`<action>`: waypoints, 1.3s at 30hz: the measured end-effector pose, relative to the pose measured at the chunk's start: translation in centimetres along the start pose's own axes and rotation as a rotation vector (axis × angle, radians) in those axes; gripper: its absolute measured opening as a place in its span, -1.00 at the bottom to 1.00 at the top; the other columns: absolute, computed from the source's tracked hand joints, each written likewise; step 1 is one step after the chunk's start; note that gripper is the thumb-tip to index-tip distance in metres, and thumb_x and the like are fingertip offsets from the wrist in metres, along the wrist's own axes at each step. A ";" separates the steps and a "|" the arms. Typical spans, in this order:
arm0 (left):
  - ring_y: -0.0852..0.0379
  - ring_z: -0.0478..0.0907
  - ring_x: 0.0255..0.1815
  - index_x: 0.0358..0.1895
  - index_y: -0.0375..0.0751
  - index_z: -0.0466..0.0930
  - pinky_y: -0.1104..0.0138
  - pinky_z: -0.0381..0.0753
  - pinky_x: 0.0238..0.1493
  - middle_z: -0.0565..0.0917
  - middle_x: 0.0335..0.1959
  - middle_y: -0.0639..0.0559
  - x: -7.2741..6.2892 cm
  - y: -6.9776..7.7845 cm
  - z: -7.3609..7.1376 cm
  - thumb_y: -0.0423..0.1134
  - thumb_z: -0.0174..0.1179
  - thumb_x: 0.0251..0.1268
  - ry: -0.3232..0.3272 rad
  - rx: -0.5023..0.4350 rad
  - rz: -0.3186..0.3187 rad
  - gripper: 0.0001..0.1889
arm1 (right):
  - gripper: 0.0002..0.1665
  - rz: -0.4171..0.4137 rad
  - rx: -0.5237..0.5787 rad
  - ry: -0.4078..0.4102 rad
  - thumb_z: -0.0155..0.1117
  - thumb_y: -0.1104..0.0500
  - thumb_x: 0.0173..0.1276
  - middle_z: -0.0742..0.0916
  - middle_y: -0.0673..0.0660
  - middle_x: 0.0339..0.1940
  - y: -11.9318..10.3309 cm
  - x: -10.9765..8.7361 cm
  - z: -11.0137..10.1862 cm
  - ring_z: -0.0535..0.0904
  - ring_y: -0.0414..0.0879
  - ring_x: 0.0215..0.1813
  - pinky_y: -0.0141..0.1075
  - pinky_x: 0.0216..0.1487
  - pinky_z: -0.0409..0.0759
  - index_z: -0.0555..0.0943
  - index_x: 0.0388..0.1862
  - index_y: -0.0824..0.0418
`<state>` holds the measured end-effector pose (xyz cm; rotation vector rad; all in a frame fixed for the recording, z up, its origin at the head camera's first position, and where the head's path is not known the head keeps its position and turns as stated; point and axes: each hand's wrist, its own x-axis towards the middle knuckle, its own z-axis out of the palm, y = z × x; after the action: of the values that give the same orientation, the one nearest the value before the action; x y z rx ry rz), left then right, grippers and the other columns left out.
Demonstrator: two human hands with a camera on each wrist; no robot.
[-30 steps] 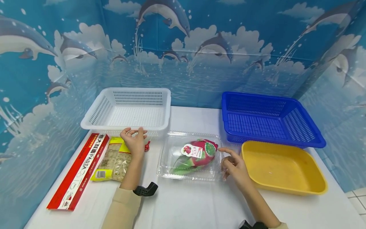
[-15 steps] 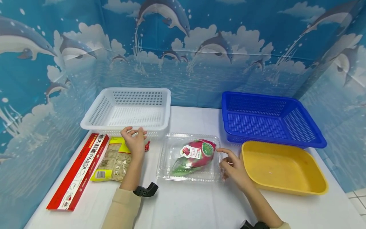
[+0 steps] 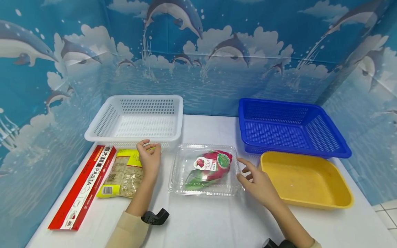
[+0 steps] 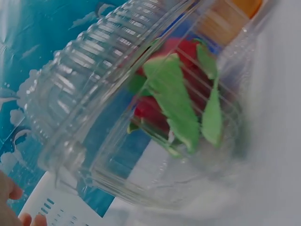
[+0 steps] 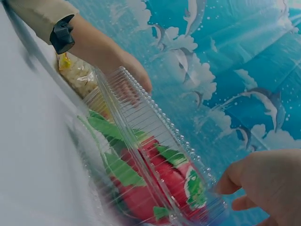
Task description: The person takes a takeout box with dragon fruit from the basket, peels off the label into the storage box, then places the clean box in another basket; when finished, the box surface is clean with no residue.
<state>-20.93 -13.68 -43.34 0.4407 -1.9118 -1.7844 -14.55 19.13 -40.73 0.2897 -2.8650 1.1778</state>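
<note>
A clear plastic clamshell box (image 3: 183,162) lies on the table in the head view. Inside it is a red dragon fruit (image 3: 221,172) with green scales and a sticker on the lid above it. My right hand (image 3: 260,184) is at the box's right side, fingers loosely bent, index fingertip right at the edge. In the right wrist view the right hand (image 5: 273,183) has its fingertips beside the box's corner. My left hand (image 3: 150,160) is over the top end of a yellow-and-clear noodle bag (image 3: 122,175), fingers loosely curled, in front of the white basket.
A white perforated basket (image 3: 133,139) stands at the back left, a blue basket (image 3: 296,148) at the back right. In front of the blue one sits a yellow tub (image 3: 307,179). A red-and-white pasta box (image 3: 82,189) lies at the far left. A dolphin-print curtain (image 3: 198,86) hangs behind.
My left hand has drawn back slightly from the white basket and now hides the bag's red tie. The clamshell box has shifted slightly left. My right hand's fingers have spread a little.
</note>
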 end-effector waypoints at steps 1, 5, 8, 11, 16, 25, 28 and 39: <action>0.03 0.56 -0.28 0.14 -0.24 0.25 0.49 0.51 -0.40 0.49 -0.16 -0.06 -0.2 0.0 0.0 -0.33 0.18 0.31 -0.024 0.010 0.000 -0.59 | -0.45 -0.022 -0.033 0.021 0.23 0.15 0.35 0.68 0.24 -0.10 -0.2 0.0 -0.1 0.63 -0.01 -0.23 -0.21 -0.29 0.61 0.47 0.33 0.17; 0.00 0.56 -0.13 0.18 -0.27 0.30 0.42 0.50 -0.25 0.50 -0.10 -0.12 -1.1 0.1 -0.3 -0.31 0.18 0.33 -0.163 0.060 0.002 -0.59 | -0.62 -0.117 -0.101 0.117 0.29 0.22 0.28 0.66 0.16 -0.23 -0.9 0.5 -0.2 0.54 -0.04 -0.26 -0.20 -0.29 0.56 0.62 0.08 0.26; -0.09 0.55 -0.04 0.23 -0.29 0.32 0.31 0.43 -0.08 0.52 -0.05 -0.18 -1.7 0.2 -0.5 -0.30 0.17 0.34 -0.257 0.093 0.005 -0.56 | -0.76 -0.156 -0.108 0.145 0.31 0.26 0.26 0.60 0.07 -0.36 -1.5 1.2 0.0 0.48 -0.05 -0.31 -0.23 -0.34 0.50 0.68 -0.09 0.27; -0.15 0.54 0.00 0.24 -0.34 0.36 0.18 0.44 0.06 0.51 0.00 -0.29 -2.1 0.1 -0.5 -0.33 0.18 0.33 -0.318 0.105 0.029 -0.56 | -0.83 -0.183 -0.117 0.130 0.33 0.25 0.25 0.57 0.01 -0.40 -2.4 2.1 0.4 0.46 -0.08 -0.34 -0.25 -0.36 0.45 0.71 -0.17 0.24; -0.21 0.54 -0.01 0.22 -0.39 0.42 0.04 0.54 0.08 0.50 0.03 -0.38 -2.8 -0.2 -0.8 -0.34 0.24 0.29 -0.366 0.166 0.082 -0.54 | -0.89 -0.207 -0.154 0.058 0.38 0.18 0.24 0.55 -0.02 -0.44 -3.6 4.0 1.4 0.42 -0.12 -0.39 -0.30 -0.41 0.43 0.72 -0.29 0.19; -0.07 0.55 -0.22 0.36 -0.11 0.32 0.30 0.58 -0.31 0.51 -0.10 -0.20 -3.8 -0.9 -1.5 -0.28 0.19 0.31 -0.521 0.167 -0.015 -0.46 | -0.88 -0.162 -0.205 -0.009 0.38 0.13 0.23 0.50 -0.01 -0.50 -4.7 5.8 2.7 0.38 -0.11 -0.42 -0.28 -0.42 0.37 0.70 -0.38 0.18; 0.03 0.54 -0.36 0.34 -0.08 0.34 0.35 0.57 -0.40 0.49 -0.11 -0.17 -3.9 -1.2 -1.5 -0.31 0.16 0.32 -0.540 0.129 0.004 -0.48 | -0.88 -0.128 -0.195 -0.030 0.39 0.14 0.23 0.50 0.00 -0.50 -4.9 5.9 2.7 0.38 -0.11 -0.43 -0.29 -0.43 0.36 0.69 -0.40 0.18; 0.19 0.33 -0.58 0.35 0.04 0.40 0.42 0.37 -0.50 0.46 -0.16 -0.15 -4.1 -1.5 -1.4 -0.32 0.08 0.39 -0.556 0.139 -0.017 -0.52 | -0.92 0.037 0.002 -0.060 0.38 0.29 0.07 0.54 0.01 -0.65 -5.9 6.2 2.9 0.40 -0.14 -0.55 -0.35 -0.53 0.35 0.63 -0.54 0.25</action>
<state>-16.92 -12.74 -45.36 -0.0065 -2.4160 -1.9317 -19.42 11.97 -38.11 0.2785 -2.9328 1.1988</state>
